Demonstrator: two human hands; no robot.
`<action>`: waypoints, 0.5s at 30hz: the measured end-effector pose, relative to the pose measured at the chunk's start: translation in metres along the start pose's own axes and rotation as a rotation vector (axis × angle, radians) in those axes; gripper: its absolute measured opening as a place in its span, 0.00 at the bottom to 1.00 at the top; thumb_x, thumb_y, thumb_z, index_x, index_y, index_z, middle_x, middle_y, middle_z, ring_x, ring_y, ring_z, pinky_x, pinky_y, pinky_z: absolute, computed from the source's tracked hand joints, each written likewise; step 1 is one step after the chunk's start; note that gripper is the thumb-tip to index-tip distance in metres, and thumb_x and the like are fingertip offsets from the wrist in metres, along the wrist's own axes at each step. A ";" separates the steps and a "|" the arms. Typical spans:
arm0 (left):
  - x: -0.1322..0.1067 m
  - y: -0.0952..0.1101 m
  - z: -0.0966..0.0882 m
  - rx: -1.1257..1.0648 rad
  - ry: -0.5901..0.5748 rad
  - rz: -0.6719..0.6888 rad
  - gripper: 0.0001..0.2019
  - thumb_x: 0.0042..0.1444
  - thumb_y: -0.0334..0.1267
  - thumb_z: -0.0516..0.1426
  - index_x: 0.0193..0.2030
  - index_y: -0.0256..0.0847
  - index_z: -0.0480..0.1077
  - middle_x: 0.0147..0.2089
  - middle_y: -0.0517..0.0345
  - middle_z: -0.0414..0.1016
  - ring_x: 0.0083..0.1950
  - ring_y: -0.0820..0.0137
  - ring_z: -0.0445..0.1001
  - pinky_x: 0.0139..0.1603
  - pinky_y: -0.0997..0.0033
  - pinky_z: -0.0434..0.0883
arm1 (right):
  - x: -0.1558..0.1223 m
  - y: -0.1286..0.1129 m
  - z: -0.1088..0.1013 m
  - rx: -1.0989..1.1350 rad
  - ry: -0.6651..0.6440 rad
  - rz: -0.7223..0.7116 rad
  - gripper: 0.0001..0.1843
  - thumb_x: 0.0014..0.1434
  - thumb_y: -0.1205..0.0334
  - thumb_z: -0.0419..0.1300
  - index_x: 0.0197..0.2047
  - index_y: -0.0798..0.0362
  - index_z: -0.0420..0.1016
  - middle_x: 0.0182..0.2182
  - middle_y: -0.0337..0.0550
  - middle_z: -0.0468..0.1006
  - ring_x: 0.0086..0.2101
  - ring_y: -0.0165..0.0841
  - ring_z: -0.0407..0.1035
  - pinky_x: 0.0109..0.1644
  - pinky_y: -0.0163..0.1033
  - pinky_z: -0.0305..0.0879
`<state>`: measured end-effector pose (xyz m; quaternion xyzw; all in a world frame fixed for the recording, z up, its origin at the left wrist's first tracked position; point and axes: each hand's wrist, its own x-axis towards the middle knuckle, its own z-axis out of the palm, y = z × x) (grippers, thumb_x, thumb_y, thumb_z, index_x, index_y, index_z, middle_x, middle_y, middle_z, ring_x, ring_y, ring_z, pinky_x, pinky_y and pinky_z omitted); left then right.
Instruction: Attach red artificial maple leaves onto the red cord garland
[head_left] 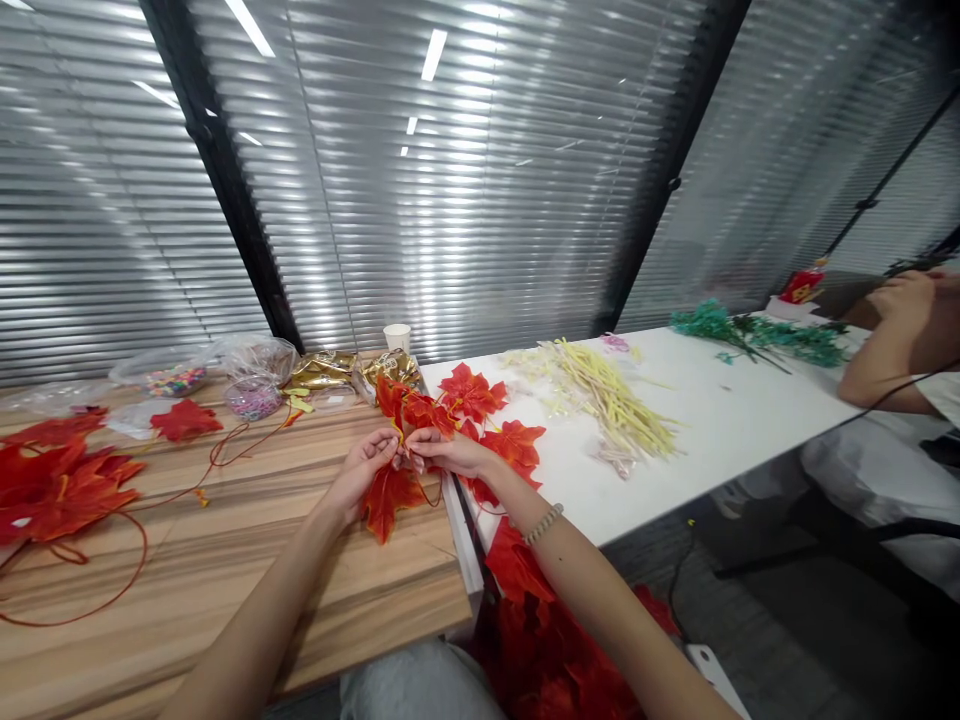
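Note:
My left hand (371,462) and my right hand (448,452) meet over the right end of the wooden table, fingertips pinched close together. Between them is the stem area of a red-orange artificial maple leaf garland (386,505), with one leaf hanging below my fingers and more fanned out above. A thin reddish cord and a bit of yellow show at the fingertips; the exact join is hidden. More of the red leaves (516,445) spread onto the white table beside my right wrist. Others hang in a red heap (555,650) below the table edge.
Leaves (60,490) and looped cord lie on the wooden table (300,590) at left. Bead bags (176,378), gold packets (326,370) and a paper cup (397,336) stand behind. Yellow stems (619,400) and green sprigs (757,333) lie on the white table; another person's arm (889,350) rests right.

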<state>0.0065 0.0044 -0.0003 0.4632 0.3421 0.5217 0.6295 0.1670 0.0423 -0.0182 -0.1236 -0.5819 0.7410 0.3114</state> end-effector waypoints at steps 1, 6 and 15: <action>0.000 0.000 0.000 0.000 0.002 -0.002 0.15 0.38 0.37 0.65 0.32 0.37 0.67 0.21 0.65 0.68 0.21 0.79 0.65 0.25 0.80 0.63 | 0.000 -0.001 0.001 0.001 0.000 -0.001 0.10 0.51 0.58 0.60 0.32 0.57 0.69 0.24 0.37 0.66 0.27 0.25 0.61 0.34 0.33 0.57; 0.001 -0.001 0.000 0.026 0.009 -0.020 0.18 0.37 0.38 0.65 0.35 0.37 0.67 0.26 0.60 0.72 0.26 0.75 0.70 0.29 0.77 0.66 | 0.000 -0.002 0.004 0.034 0.011 -0.018 0.10 0.50 0.58 0.60 0.32 0.56 0.69 0.23 0.36 0.65 0.26 0.25 0.60 0.34 0.33 0.57; 0.000 0.000 0.000 0.112 0.005 0.064 0.11 0.42 0.39 0.63 0.29 0.36 0.69 0.24 0.62 0.69 0.23 0.79 0.64 0.26 0.80 0.62 | 0.001 -0.002 0.002 0.030 0.082 -0.022 0.10 0.50 0.57 0.60 0.30 0.56 0.67 0.23 0.36 0.64 0.26 0.26 0.59 0.34 0.33 0.56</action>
